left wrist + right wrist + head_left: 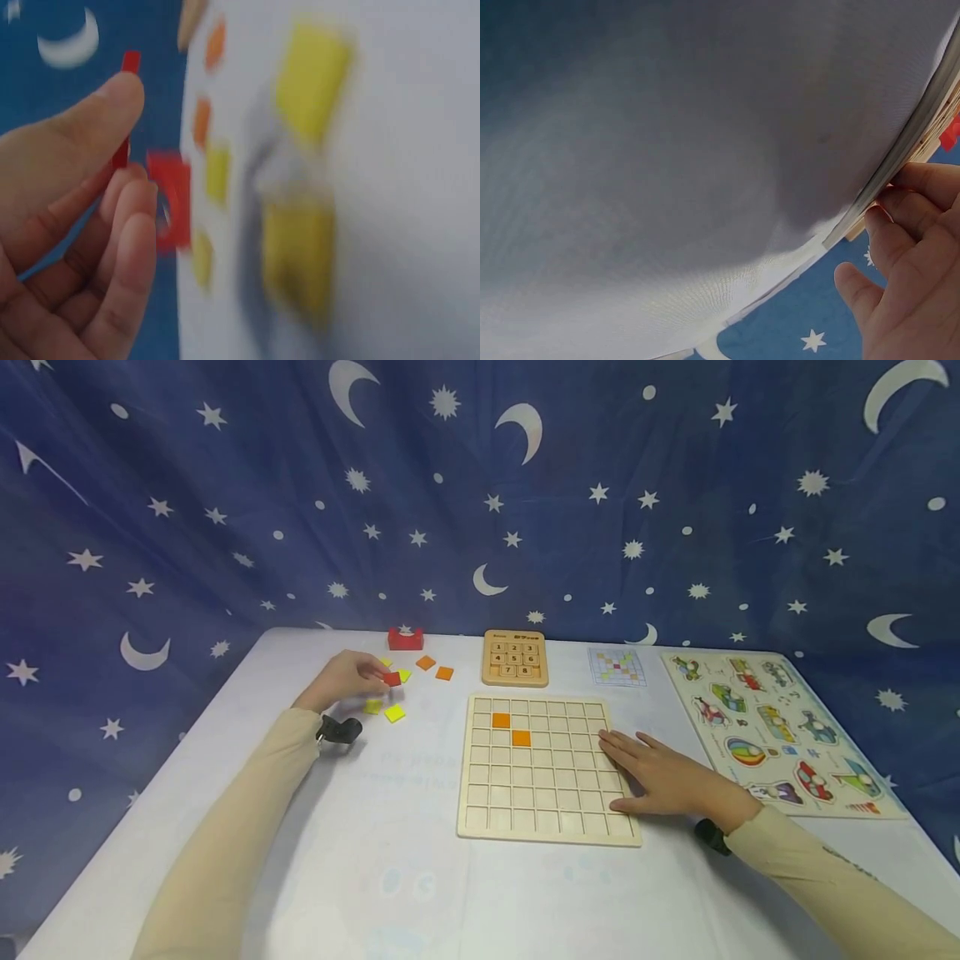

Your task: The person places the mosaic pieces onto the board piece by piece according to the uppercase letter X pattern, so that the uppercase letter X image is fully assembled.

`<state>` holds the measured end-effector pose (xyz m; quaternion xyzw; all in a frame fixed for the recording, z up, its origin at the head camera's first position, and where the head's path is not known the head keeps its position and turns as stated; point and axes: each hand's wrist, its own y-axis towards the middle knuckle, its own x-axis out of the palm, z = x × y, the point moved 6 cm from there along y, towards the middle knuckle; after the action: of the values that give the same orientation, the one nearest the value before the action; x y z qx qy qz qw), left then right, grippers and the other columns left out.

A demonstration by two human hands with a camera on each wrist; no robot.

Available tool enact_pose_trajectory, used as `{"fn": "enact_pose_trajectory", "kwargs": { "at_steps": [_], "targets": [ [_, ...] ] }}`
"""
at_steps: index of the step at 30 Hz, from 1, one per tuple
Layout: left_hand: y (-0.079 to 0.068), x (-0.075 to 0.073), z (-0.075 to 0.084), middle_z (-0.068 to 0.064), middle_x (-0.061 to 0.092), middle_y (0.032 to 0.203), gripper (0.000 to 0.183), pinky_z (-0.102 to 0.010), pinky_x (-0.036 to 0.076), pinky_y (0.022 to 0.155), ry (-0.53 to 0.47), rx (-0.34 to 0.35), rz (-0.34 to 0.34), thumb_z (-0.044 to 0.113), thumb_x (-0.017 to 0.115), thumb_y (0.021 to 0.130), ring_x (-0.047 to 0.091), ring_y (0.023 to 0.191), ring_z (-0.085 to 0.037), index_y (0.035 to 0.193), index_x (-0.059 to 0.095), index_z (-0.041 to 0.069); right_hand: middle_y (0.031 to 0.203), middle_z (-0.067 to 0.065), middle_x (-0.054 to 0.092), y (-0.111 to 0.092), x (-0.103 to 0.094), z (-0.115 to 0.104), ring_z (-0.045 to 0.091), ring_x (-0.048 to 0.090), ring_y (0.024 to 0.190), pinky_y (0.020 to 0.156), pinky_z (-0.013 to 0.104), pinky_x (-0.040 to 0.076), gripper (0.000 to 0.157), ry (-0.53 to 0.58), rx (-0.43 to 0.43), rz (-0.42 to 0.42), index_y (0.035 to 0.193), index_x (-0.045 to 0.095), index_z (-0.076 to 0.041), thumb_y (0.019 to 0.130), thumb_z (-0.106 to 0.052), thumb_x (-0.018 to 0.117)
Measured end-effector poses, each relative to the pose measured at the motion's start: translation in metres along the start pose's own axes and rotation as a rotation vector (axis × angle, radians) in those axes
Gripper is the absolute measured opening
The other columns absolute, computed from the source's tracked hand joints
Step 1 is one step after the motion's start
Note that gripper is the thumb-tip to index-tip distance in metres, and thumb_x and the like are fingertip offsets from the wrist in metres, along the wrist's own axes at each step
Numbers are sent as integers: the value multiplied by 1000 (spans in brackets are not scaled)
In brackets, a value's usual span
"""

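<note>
My left hand (pixel 347 680) pinches a red square tile (pixel 392 679) between thumb and fingertips, raised above the table at the left. In the left wrist view the red tile (pixel 130 63) shows edge-on past the thumb. Under and around this hand lie several yellow tiles (pixel 395 713) and two orange tiles (pixel 426 662). My right hand (pixel 663 779) rests with fingers spread on the right edge of a pale wooden grid board (pixel 546 777). Two orange tiles (pixel 501 721) sit in the board's upper-left cells, diagonal to each other. The right wrist view shows fingers (pixel 922 217) at the board's edge.
Behind the tiles stands a red holder (pixel 406 640). A wooden number puzzle (pixel 515 658) lies beyond the board, with a printed grid card (pixel 617 667) to its right. A picture puzzle board (pixel 780 735) lies at the far right. A starry blue curtain (pixel 480 527) hangs behind the table.
</note>
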<state>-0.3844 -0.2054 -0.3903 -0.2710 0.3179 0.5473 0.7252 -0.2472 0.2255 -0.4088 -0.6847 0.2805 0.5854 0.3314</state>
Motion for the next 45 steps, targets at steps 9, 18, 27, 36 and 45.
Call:
{"fn": "enact_pose_trajectory", "kwargs": {
  "at_steps": [9,18,27,36,45],
  "targets": [
    [3,41,73,-12,70,97,31,-33,53,80,-90,92,-46,13,78,75,65,86,-20,103,69,4,154,16,27,1,-1,-1,32,28,141,113,54,21,91,-1,-6,1,145,30,0,82,-61,58],
    [-1,95,126,-7,68,88,27,-22,51,72,-177,168,-191,11,79,73,61,76,-11,97,68,4,152,18,29,0,-3,-1,34,30,139,112,55,23,91,3,-19,17,144,32,2,82,-61,58],
    [-10,136,158,-1,67,82,22,-19,51,71,-167,223,-284,11,81,71,61,73,-8,89,68,6,153,16,28,1,-1,0,32,30,140,112,55,23,93,4,-9,2,145,30,0,82,-62,57],
    [-10,161,168,-3,67,80,25,-15,47,65,-105,186,-275,9,84,67,57,70,-6,87,70,5,154,16,27,1,1,2,32,28,141,113,55,21,93,6,4,-11,145,30,0,82,-65,54],
    [-9,169,174,2,61,73,24,-14,43,62,-42,208,-252,10,86,64,52,66,-5,81,70,6,154,14,27,2,3,4,31,29,141,113,55,22,95,2,10,-8,145,31,-2,81,-68,52]
  ]
}}
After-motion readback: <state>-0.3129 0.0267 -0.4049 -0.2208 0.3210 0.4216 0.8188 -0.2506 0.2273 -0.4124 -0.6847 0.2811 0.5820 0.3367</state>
